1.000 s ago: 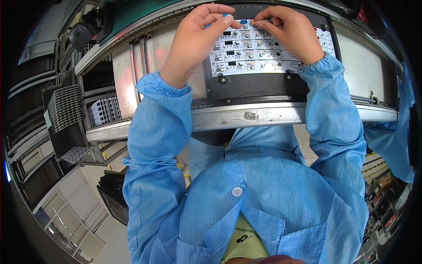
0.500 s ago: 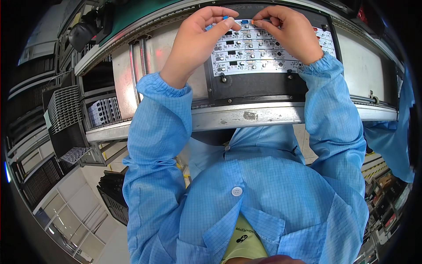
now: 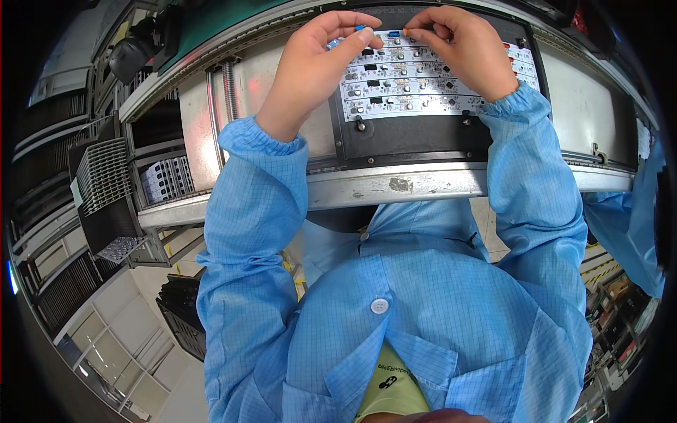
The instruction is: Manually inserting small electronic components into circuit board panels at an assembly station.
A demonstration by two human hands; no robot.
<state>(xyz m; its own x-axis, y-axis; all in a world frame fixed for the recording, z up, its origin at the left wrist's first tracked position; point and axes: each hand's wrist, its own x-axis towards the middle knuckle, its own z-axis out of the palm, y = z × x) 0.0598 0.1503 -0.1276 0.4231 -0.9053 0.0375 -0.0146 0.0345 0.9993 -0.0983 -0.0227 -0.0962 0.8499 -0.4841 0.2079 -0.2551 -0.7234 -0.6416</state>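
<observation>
White circuit boards: these long strips point(image 3: 430, 106) lie side by side in the black tray point(image 3: 423, 144); small components and dark rectangles show on them.
Blue component: it point(image 3: 393, 34) sits on the farthest strip, between the two hands.
Left hand: this hand point(image 3: 310, 67) is above the left end of the boards; its thumb and finger are closed on a small blue part point(image 3: 360, 28).
Right hand: this hand point(image 3: 471, 53) is over the right half of the boards; its fingertips are pinched on a small orange part point(image 3: 405, 32), just beside the blue component; the two hands are apart from each other.
Red components: a few of them point(image 3: 508, 46) show at the right, past the right wrist.
Tray edge: two knobs point(image 3: 361, 126) stand just below the nearest strip.
Metal rail: it point(image 3: 395, 186) runs along the near side of the tray, scratched in places.
Left side: a threaded rod point(image 3: 230, 92) stands beside a pale plate; farther, a wire rack point(image 3: 106, 173).
</observation>
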